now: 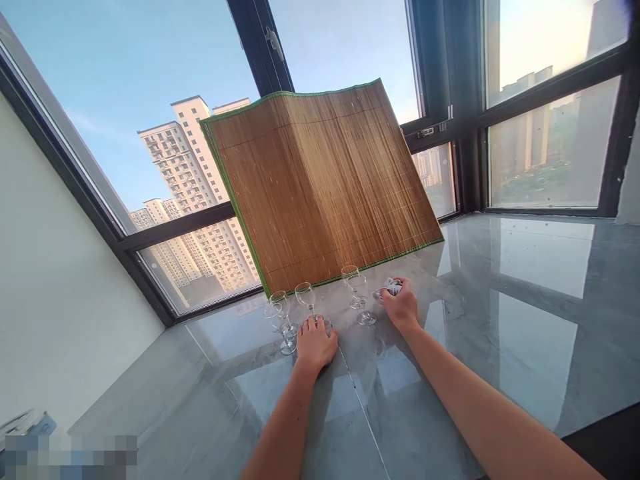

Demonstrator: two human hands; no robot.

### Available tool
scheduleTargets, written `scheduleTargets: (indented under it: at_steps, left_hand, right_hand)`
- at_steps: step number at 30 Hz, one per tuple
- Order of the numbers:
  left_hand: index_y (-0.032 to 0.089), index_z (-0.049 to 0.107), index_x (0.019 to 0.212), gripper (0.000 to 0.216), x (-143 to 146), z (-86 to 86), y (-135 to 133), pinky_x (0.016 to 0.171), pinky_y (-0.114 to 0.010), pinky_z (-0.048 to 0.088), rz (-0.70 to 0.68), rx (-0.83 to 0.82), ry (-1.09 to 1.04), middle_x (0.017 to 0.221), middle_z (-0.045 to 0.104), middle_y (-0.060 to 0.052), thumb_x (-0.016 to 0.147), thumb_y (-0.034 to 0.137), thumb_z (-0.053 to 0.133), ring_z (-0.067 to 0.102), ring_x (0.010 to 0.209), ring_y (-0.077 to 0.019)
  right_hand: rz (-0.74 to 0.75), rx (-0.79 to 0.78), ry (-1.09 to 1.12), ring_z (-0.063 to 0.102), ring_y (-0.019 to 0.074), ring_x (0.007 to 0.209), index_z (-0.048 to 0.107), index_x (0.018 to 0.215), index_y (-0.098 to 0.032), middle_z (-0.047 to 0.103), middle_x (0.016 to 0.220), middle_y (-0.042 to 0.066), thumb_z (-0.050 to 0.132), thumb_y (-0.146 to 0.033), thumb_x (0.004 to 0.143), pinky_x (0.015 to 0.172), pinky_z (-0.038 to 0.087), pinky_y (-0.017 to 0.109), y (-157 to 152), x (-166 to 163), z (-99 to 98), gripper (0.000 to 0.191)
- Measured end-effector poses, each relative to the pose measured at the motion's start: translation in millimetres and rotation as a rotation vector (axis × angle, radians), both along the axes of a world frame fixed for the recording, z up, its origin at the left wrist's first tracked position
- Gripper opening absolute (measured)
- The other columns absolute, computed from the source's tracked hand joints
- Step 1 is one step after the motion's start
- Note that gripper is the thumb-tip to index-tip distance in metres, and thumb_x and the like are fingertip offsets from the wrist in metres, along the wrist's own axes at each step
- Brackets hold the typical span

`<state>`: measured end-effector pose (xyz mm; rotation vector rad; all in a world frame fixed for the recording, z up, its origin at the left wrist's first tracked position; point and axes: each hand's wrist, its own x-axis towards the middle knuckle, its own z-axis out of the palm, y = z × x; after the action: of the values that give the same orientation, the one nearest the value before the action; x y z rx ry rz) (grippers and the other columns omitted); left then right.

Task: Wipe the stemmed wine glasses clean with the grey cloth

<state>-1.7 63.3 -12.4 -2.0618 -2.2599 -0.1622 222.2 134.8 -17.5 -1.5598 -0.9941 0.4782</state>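
My left hand (317,343) rests palm down on the grey marbled surface (210,413), fingers stretched forward and thumb apart. Just beyond its fingertips stands a small stemmed glass (305,295); its foot is partly hidden, and I cannot tell whether the fingers touch it. Left of that hand, more stemmed glasses (287,345) stand close together and overlap in view. My right hand (401,305) is closed around a crumpled white and grey cloth (393,287). Between the hands, two upright stemmed glasses (367,319) stand one behind the other.
A brown bamboo mat (320,187) with green edging stands upright behind the glasses, leaning toward the windows. Dark window frames (465,107) surround the ledge at the back and right. A white wall (55,233) is at left. Some blue and white item (37,423) lies at lower left.
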Motion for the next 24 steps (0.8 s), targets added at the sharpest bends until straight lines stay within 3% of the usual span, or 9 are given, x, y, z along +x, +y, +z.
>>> scheduleTargets:
  at_steps: [4,10,13,16,19,24]
  left_hand:
    - [0.010,0.041,0.146,0.069,-0.9,-2.0,0.7,0.117,-0.046,0.020,0.087,0.018,-0.011,0.153,0.038,-0.020,0.093,0.052,0.028,0.034,0.142,-0.0316]
    - [0.011,0.031,0.151,0.069,8.2,4.0,-10.4,0.117,-0.046,0.022,0.172,-0.045,-0.083,0.156,0.031,-0.021,0.092,0.045,0.035,0.027,0.145,-0.0350]
    - [0.013,0.037,0.148,0.064,18.2,9.2,-22.4,0.115,-0.048,0.025,0.167,-0.013,-0.098,0.153,0.037,-0.020,0.090,0.040,0.040,0.030,0.143,-0.0373]
    - [0.015,0.057,0.131,0.049,36.9,13.8,-30.9,0.110,-0.044,0.033,0.011,0.078,-0.083,0.136,0.055,-0.018,0.088,0.033,0.043,0.048,0.129,-0.0331]
    - [0.019,0.059,0.128,0.046,60.9,14.2,-27.1,0.110,-0.040,0.034,-0.243,0.132,-0.120,0.133,0.057,-0.013,0.088,0.037,0.046,0.052,0.122,-0.0286]
    - [0.018,0.053,0.136,0.060,87.1,9.6,0.6,0.117,-0.045,0.024,-0.269,0.114,-0.130,0.145,0.047,-0.015,0.087,0.052,0.047,0.042,0.133,-0.0310]
  right_hand:
    - [0.001,-0.001,-0.005,0.058,0.0198,0.077,0.054,0.117,-0.020,0.065,0.090,0.006,0.058,-0.031,0.075,0.067,0.039,0.027,-0.7,-0.1,0.3,0.043]
    - [0.004,0.005,0.001,0.060,0.0202,0.078,0.054,0.118,-0.020,0.065,0.088,0.006,0.059,-0.031,0.074,0.067,0.039,0.026,5.2,0.2,-4.6,0.045]
    - [0.002,0.005,-0.003,0.060,0.0206,0.079,0.054,0.118,-0.020,0.066,0.088,0.006,0.059,-0.032,0.074,0.068,0.039,0.026,7.7,0.6,-6.2,0.046]
    - [-0.010,-0.003,-0.002,0.061,0.0209,0.080,0.054,0.119,-0.020,0.066,0.089,0.007,0.059,-0.032,0.074,0.068,0.039,0.026,8.4,0.8,-6.1,0.046]
    - [-0.007,-0.009,0.000,0.061,0.0209,0.080,0.054,0.119,-0.020,0.067,0.090,0.007,0.059,-0.031,0.075,0.068,0.039,0.026,7.6,0.4,-4.8,0.046]
    - [0.000,0.005,0.005,0.062,0.0205,0.079,0.054,0.118,-0.018,0.068,0.091,0.007,0.058,-0.030,0.076,0.067,0.040,0.026,6.1,-0.5,-2.5,0.044]
